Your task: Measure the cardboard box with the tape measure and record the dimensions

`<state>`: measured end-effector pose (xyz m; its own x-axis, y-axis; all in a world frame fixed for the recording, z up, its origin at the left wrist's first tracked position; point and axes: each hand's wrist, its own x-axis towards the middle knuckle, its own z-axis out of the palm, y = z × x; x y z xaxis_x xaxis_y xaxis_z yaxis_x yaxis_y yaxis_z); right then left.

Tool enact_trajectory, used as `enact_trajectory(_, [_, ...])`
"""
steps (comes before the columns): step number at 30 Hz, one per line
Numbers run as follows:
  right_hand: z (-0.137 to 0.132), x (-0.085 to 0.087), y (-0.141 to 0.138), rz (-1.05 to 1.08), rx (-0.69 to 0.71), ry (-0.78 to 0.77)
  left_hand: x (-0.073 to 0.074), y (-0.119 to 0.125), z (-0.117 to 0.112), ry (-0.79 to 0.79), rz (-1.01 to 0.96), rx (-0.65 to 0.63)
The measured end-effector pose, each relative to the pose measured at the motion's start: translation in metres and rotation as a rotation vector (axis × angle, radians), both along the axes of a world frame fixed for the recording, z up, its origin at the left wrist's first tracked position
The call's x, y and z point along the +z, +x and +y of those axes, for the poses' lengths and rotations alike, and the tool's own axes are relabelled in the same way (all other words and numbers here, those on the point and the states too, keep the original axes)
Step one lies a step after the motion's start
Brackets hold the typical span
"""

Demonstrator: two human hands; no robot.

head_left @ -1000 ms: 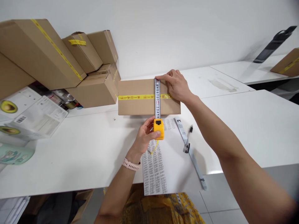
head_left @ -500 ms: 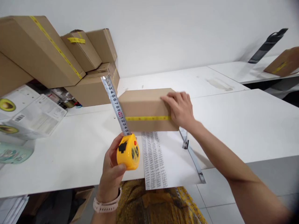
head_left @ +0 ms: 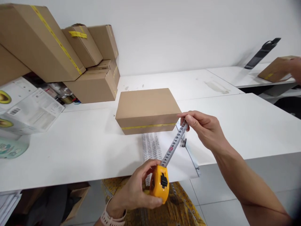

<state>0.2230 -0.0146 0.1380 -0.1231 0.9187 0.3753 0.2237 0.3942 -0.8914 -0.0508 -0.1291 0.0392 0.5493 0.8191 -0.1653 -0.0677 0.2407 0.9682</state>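
My left hand (head_left: 143,185) is closed round the yellow case of a tape measure (head_left: 162,185), near the table's front edge. Its metal blade (head_left: 174,145) slants up and to the right, pulled out to about the 16 mark. My right hand (head_left: 204,125) pinches the free end of the blade by the near right corner of a cardboard box (head_left: 148,103). That box lies on the white table with yellow tape along its front side. Beneath and in front of it is a printed sheet (head_left: 151,147) on a clipboard-like board, partly covered by the tape measure and my left hand.
Cardboard boxes (head_left: 91,84) are stacked at the back left, beside a white carton with avocado pictures (head_left: 35,106) and a green container (head_left: 13,147). At the far right stand a dark bottle (head_left: 261,55) and another box (head_left: 274,69), with another person's hand (head_left: 295,67) on it.
My left hand has moved right and down with the tape measure. My right hand has let go of the box and taken the blade's end. Another person's hand has appeared at the right.
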Motion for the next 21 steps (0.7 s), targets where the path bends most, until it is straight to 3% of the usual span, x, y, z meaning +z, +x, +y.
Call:
enact_trajectory(3, [-0.020,-0.011,-0.002,0.022,0.005,0.011,0.004,0.001,0.001,0.035,0.033,0.031])
enact_trajectory(5, [-0.035,-0.018,-0.008,-0.030,0.007,0.120,0.009,0.003,0.005,0.118,0.057,0.118])
enact_trajectory(10, [-0.054,-0.031,-0.028,-0.301,-0.020,0.722,0.034,0.006,0.021,0.488,0.162,0.305])
enact_trajectory(12, [-0.048,-0.039,-0.027,-0.342,-0.114,0.849,0.047,0.006,0.028,0.628,0.180,0.350])
enact_trajectory(16, [-0.031,-0.069,-0.014,-0.351,-0.308,0.718,0.078,-0.002,0.052,0.868,0.189,0.476])
enact_trajectory(21, [-0.027,-0.114,0.002,-0.687,-0.351,0.500,0.115,-0.018,0.114,1.135,0.400,0.629])
